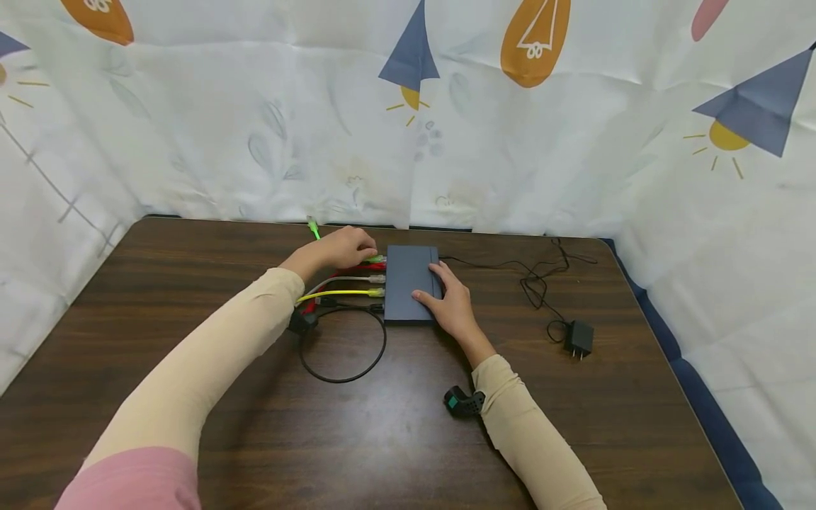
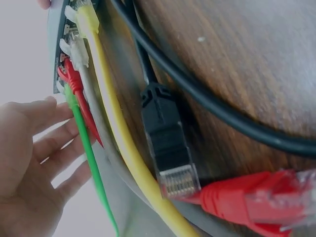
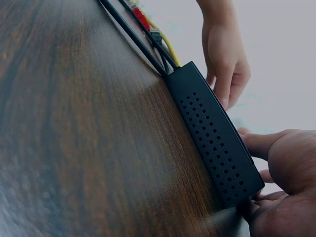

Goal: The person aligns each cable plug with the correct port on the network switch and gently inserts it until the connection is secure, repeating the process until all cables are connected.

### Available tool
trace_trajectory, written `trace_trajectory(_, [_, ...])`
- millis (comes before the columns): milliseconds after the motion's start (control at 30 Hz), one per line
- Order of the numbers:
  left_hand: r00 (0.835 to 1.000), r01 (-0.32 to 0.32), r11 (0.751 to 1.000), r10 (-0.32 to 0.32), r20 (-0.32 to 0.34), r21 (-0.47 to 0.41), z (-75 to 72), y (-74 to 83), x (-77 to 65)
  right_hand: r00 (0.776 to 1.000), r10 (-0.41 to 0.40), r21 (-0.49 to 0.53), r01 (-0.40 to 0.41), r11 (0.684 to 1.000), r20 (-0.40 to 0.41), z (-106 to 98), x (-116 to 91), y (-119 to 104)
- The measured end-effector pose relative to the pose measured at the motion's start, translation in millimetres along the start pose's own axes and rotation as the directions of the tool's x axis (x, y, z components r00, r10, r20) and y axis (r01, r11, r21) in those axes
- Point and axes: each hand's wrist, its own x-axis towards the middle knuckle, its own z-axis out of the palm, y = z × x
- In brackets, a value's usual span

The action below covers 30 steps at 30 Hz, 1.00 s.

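Observation:
A flat dark grey network switch (image 1: pixel 411 283) lies on the table. Green (image 2: pixel 69 91), red (image 2: pixel 71 76), grey (image 2: pixel 76 49) and yellow (image 2: pixel 88 19) network plugs sit along its left side. My left hand (image 1: pixel 341 249) is at the green plug in the far corner, its fingers (image 2: pixel 64 133) reaching behind the green cable, thumb apart from it. With my right hand (image 1: pixel 451 301) I hold the switch by its right side, thumb on the top face, other fingers around the far edge. A loose black network plug (image 2: pixel 170 143) and a loose red plug (image 2: pixel 252 200) lie near my left wrist.
A black cable (image 1: pixel 341 381) loops on the table in front of the switch. To the right, a thin power cord (image 1: pixel 534 283) runs to a black power adapter (image 1: pixel 579 338). The green cable's other end (image 1: pixel 313 225) points to the table's back edge, by a patterned curtain (image 1: pixel 287 127).

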Motion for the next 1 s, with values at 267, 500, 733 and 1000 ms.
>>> trace_trajectory(267, [1.000, 0.008, 0.997, -0.007, 0.008, -0.079, 2.1, -8.4, 2.6, 1.000, 0.000, -0.008, 0.000, 1.000, -0.002, -0.7, 1.3, 1.8])
trace_trajectory(500, [0.999, 0.043, 0.980, -0.043, 0.001, -0.192, 4.5, -10.4, 4.2, 1.000, 0.009, -0.020, -0.009, 1.000, 0.011, -1.1, 2.0, 1.6])
trace_trajectory(733, [0.992, 0.116, 0.929, -0.124, -0.002, -0.352, 6.6, -12.0, 7.6, 1.000, 0.006, -0.028, -0.005, 1.000, 0.009, -3.0, 2.0, 1.4])
trace_trajectory(1000, [0.993, 0.110, 0.919, -0.117, 0.006, -0.379, 7.2, -12.7, 9.6, 0.999, -0.021, -0.060, 0.023, 0.998, 0.034, -3.9, 2.3, 2.0])
